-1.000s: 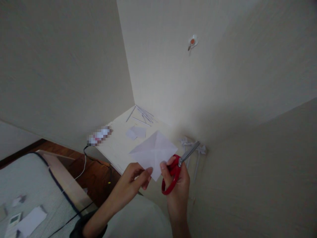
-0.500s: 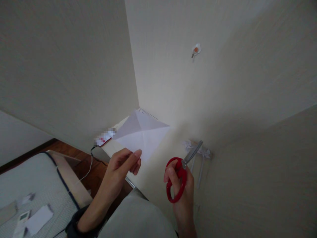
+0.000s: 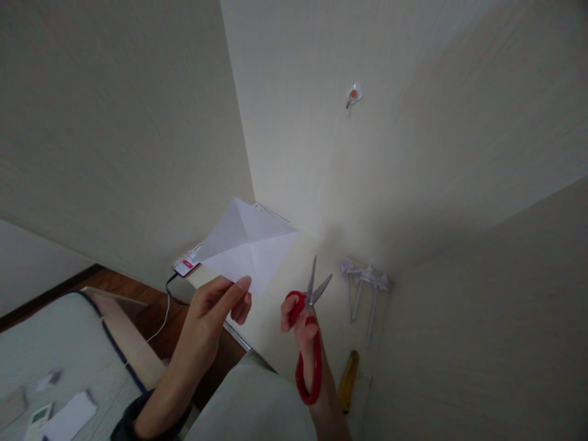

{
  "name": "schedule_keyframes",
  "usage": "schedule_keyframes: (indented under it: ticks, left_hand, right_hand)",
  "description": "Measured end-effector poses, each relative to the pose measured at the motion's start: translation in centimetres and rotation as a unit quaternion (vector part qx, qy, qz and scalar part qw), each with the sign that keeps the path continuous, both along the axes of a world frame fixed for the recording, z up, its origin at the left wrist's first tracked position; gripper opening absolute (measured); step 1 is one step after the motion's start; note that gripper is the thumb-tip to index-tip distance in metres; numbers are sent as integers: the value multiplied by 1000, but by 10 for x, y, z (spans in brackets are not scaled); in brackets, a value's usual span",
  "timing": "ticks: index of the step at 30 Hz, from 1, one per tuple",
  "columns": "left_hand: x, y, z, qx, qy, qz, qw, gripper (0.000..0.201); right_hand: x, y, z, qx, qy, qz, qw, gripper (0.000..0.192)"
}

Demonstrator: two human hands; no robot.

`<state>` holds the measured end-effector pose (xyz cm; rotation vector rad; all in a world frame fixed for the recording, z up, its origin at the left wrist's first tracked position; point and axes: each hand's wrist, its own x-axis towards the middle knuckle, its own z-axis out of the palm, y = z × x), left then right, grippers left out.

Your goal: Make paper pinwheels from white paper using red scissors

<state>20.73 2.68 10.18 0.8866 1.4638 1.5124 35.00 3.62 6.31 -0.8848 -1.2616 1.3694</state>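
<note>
While the left hand (image 3: 215, 303) pinches the paper (image 3: 248, 245) by its near corner above the table (image 3: 280, 318), the right hand (image 3: 301, 324) grips scissors (image 3: 309, 334), blades parted; the cut likely goes cleanest along a crease, paper taut.

On the tabletop (image 3: 280, 331), taking the scissors (image 3: 307, 331) as landmark: the creased paper (image 3: 248, 245) sits to their left, the paper pinwheels (image 3: 365, 285) right, the yellow tool (image 3: 348, 380) nearer right, the phone (image 3: 187, 267) far left at the edge.
</note>
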Motion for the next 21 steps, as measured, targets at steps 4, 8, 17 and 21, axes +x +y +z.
schedule_keyframes:
  ticks: [4,8,17,21]
  left_hand:
    - [2,0,2,7,1,8,1000,35]
    - [4,0,4,7,15,19,1000,35]
    - [11,-5,2,32,64,5,997,39]
    - [13,-10,2,20,109,0,994,39]
  right_hand:
    - [0,-2,-6,-29,16,88,996,52]
    - [3,-7,-8,-56,49,148,986,49]
    - [13,-19,21,-74,28,249,965,66]
    - [15,-21,31,-67,-24,241,968,66]
